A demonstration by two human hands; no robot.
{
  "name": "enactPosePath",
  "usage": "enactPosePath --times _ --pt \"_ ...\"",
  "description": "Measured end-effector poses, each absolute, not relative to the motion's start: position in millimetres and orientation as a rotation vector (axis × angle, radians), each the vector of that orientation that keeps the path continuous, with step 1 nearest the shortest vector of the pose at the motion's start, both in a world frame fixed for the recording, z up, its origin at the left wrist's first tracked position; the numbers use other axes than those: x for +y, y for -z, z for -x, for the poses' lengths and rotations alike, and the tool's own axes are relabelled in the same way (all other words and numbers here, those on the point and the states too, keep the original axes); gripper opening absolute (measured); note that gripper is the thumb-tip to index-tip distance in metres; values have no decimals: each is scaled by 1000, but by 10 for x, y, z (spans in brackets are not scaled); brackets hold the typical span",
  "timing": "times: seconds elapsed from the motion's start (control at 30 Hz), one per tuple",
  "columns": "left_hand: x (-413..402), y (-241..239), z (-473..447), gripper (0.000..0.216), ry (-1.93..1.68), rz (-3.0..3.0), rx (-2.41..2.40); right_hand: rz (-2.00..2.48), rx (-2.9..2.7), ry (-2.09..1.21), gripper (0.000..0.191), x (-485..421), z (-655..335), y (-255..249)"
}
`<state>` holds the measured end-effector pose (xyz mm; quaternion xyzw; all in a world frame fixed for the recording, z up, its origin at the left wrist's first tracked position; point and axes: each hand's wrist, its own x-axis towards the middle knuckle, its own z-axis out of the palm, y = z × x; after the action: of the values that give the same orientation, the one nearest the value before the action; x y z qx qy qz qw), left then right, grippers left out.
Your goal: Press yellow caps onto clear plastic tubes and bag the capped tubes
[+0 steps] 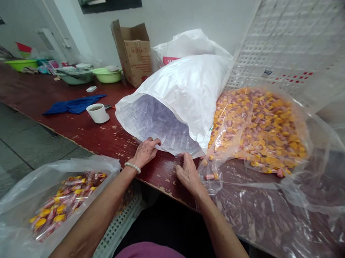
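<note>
A big white woven sack (185,93) lies on its side on the dark red table (82,128), its mouth open toward me. My left hand (144,151) rests on the lower lip of the sack's mouth, fingers closed on the edge. My right hand (188,172) pinches the same lip further right. Beside the sack on the right, a clear plastic bag (278,165) holds a heap of yellow and pink wrapped candies (262,128).
At lower left a white crate (116,228) holds another clear bag of candies (60,204). On the table stand a white cup (98,113), a blue cloth (74,104), green basins (107,74) and a cardboard box (133,52). A white lattice crate (295,38) leans at upper right.
</note>
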<state>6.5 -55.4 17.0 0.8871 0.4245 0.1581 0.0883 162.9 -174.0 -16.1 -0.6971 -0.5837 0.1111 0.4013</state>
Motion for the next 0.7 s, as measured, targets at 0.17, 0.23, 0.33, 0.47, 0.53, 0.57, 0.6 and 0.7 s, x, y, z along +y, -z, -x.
enactPosePath --times 0.17,0.23,0.33,0.47,0.53,0.57,0.6,0.7 --pt "-1092 -93 45 21 -522 -1986 755 1471 -1609 -333 59 -1790 -1501 102" --pt "-1199 -67 75 19 -460 -1817 628 1361 -1733 -407 62 -1801 -1486 120" --pt "-1139 -82 169 32 -587 -1830 747 1405 -1763 -502 43 -1786 -1509 195" --pt "-857 -66 374 50 -1090 -2192 1467 1539 -1633 -484 35 -1734 -1543 285" --pt "-763 20 449 50 -945 -2392 1641 1583 -1581 -489 32 -1717 -1548 299" --pt "-742 78 469 46 -825 -2453 1651 1609 -1557 -494 31 -1713 -1549 300" --pt "-737 139 476 39 -732 -2485 1646 1637 -1533 -499 31 -1711 -1550 298" --pt "-775 287 439 25 -715 -2453 1659 1720 -1467 -496 31 -1715 -1547 291"
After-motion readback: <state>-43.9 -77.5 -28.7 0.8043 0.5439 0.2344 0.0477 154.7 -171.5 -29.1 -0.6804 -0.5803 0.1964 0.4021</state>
